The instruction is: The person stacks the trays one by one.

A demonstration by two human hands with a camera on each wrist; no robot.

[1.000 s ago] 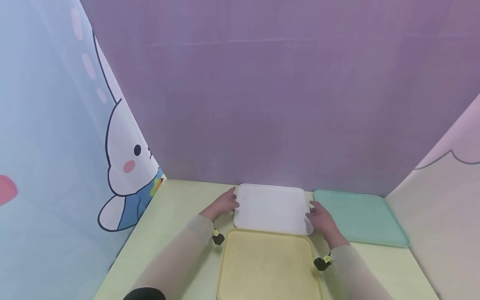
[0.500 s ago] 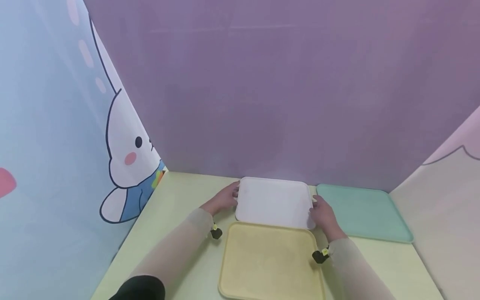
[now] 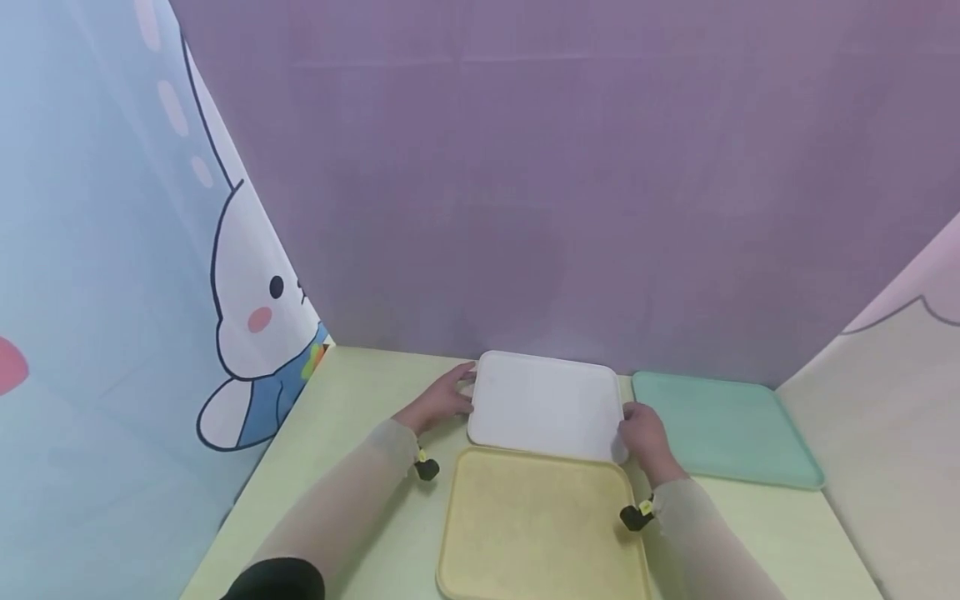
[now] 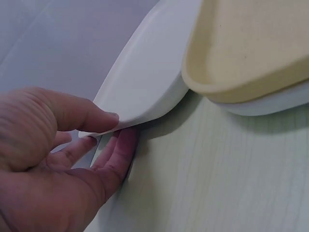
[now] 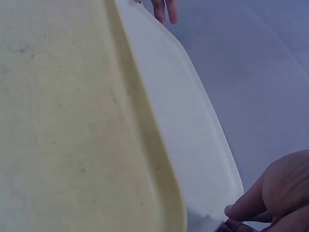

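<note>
white tray (image 3: 546, 405) nudged toward yellow tray (image 3: 538, 525); both hands, left (image 3: 444, 399), right (image 3: 643, 433), still pinch its side edges.

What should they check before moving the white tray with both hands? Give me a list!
1. Left hand grips the flat white plastic tray: ok, thumb on top of the rim, fingers beneath.
2. Right hand grips the opposite edge: ok, thumb on the rim.
3. White tray free of the yellow plastic tray: not ok, the yellow rim overlaps its near edge.
4. Both trays bare: ok.
5. Teal tray out of the way: ok, it lies apart to the right.
6. White tray lifted off the pale green table: cannot tell.
</note>
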